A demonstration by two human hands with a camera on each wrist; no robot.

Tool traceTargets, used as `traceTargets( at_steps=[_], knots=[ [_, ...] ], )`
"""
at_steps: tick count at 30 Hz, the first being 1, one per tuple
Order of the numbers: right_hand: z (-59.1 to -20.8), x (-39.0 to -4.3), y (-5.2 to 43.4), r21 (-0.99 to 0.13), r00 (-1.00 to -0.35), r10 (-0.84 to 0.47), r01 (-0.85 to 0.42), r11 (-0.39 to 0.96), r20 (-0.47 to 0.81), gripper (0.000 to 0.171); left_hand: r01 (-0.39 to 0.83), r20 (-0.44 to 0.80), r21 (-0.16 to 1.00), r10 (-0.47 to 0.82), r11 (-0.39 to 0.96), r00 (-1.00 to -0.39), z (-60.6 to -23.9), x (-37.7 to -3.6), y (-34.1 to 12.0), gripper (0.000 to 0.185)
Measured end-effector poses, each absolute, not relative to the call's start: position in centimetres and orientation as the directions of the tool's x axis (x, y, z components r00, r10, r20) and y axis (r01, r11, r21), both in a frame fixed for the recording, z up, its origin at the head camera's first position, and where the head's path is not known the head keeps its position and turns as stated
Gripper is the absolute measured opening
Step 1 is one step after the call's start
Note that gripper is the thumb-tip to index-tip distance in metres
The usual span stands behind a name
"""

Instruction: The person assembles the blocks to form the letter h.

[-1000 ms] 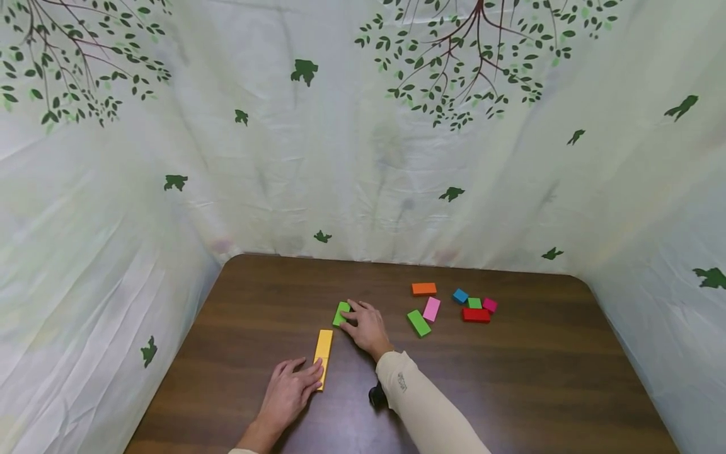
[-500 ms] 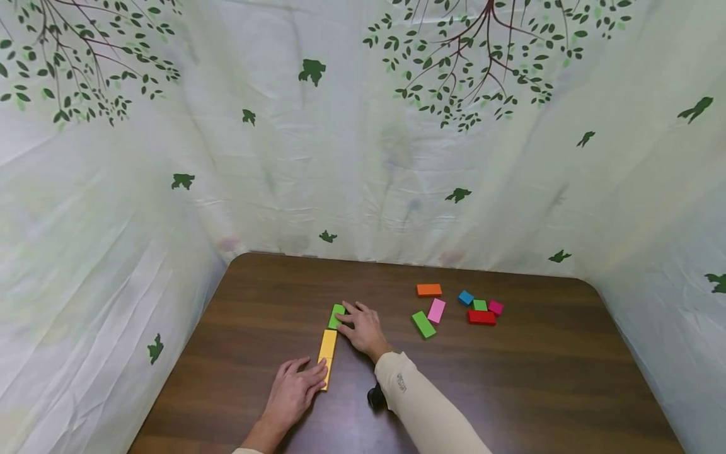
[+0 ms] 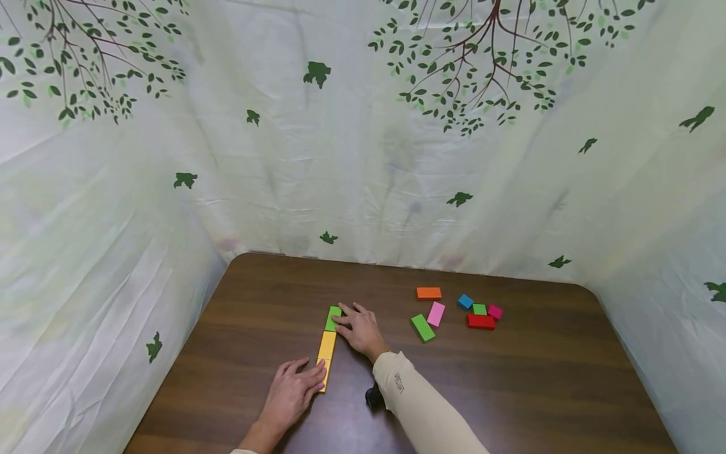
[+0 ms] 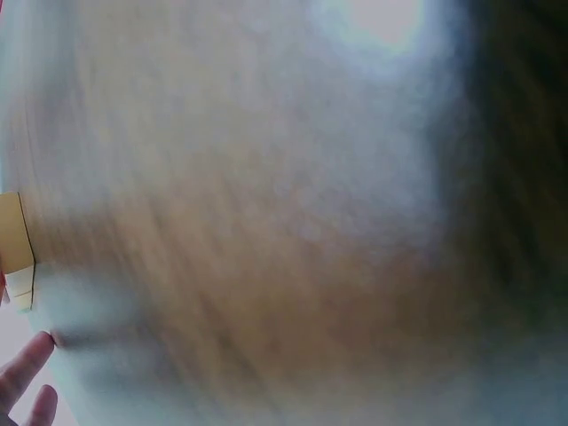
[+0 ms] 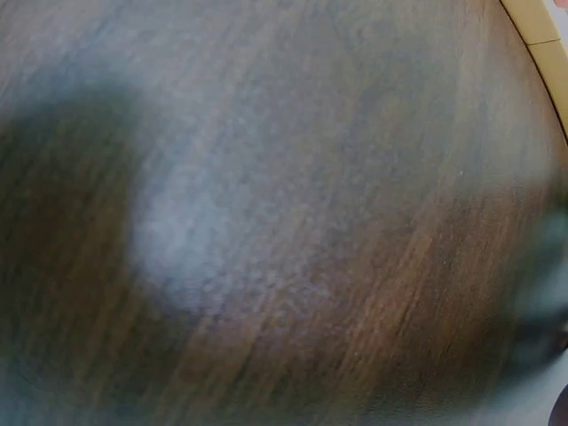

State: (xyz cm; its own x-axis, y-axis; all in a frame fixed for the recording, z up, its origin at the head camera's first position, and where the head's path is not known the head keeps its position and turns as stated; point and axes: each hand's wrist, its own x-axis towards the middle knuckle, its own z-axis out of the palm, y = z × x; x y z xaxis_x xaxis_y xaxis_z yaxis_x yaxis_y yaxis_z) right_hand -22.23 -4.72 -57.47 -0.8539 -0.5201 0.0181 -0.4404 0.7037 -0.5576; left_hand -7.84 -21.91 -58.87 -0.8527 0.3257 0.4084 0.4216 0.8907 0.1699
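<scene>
Two yellow blocks (image 3: pixel 326 345) lie end to end on the brown table, and a green block (image 3: pixel 332 318) continues the row at the far end. My left hand (image 3: pixel 290 392) rests its fingertips on the nearer yellow block from the left, partly covering it. At the green block's right side, the fingertips of my right hand (image 3: pixel 360 331) touch its edge. The left wrist view catches yellow blocks (image 4: pixel 14 232) and a few extended fingers (image 4: pixel 27 371) at its left border. Yellow blocks (image 5: pixel 537 40) also show at the top right of the right wrist view.
To the right lie an orange block (image 3: pixel 428 293), a pink block (image 3: pixel 436 314) and a second green block (image 3: pixel 422 328). Farther right, a blue block (image 3: pixel 466 301), a small green block (image 3: pixel 479 309), a magenta block (image 3: pixel 495 312) and a red block (image 3: pixel 481 322) form a cluster.
The right hand has slid the green block left and slightly nearer, from beside the yellow row into line with its far end. The left hand has stayed on the nearer yellow block.
</scene>
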Motion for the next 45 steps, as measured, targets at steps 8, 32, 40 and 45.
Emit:
traceTargets(
  at_steps=[8,32,40,45],
  knots=[
    [-57.5,-22.4,-4.7,-0.549,-0.837,-0.546,-0.472,0.690,0.034,0.032,0.418,0.401,0.165,0.327,0.893,-0.856,-58.7,-7.6,-21.9,0.030],
    [-57.6,-22.8,-3.6,-0.606,-0.833,-0.550,-0.470,0.642,0.064,0.035,0.440,0.446,0.146,0.338,0.886,-0.829,-58.7,-7.6,-22.0,0.031],
    [-56.6,-23.8,0.0,-0.607,-0.845,-0.519,-0.481,0.633,0.129,0.035,0.472,0.500,0.116,0.359,0.874,-0.788,-59.0,-7.8,-22.0,0.031],
    [-56.2,-24.0,3.2,-0.579,-0.847,-0.514,-0.490,0.652,0.137,0.034,0.462,0.506,0.136,0.340,0.876,-0.793,-59.0,-7.8,-21.9,0.032]
  ],
)
